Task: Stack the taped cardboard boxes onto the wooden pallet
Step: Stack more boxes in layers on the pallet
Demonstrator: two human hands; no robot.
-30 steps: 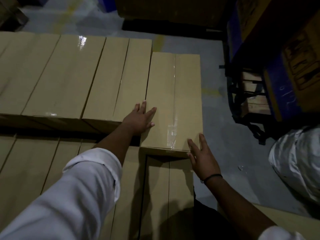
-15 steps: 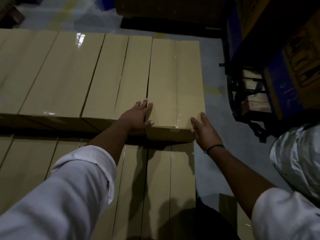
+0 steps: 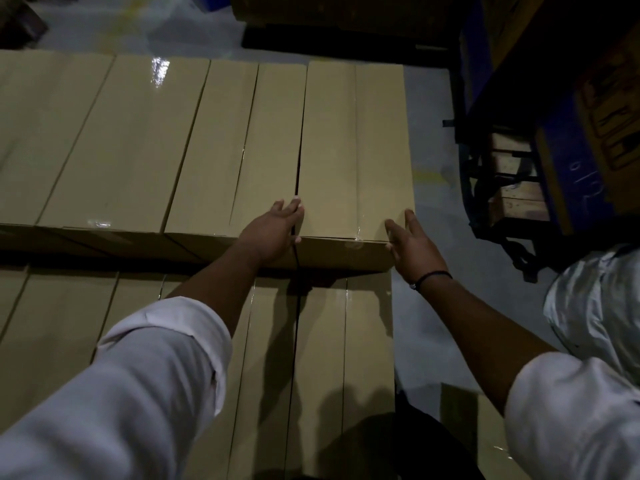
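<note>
Tan cardboard lies under both hands. The left hand (image 3: 273, 233), fingers straight, presses the near left corner of the end box (image 3: 353, 150). The right hand (image 3: 414, 244), fingers spread, touches its near right corner. The box sits at the right end of the upper row (image 3: 131, 143), on a lower layer of boxes (image 3: 329, 358), beside grey floor (image 3: 436, 188). Glossy clear tape runs along its top.

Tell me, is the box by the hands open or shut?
Shut. The box has a flat, closed top, with shiny tape over its near edge.
</note>
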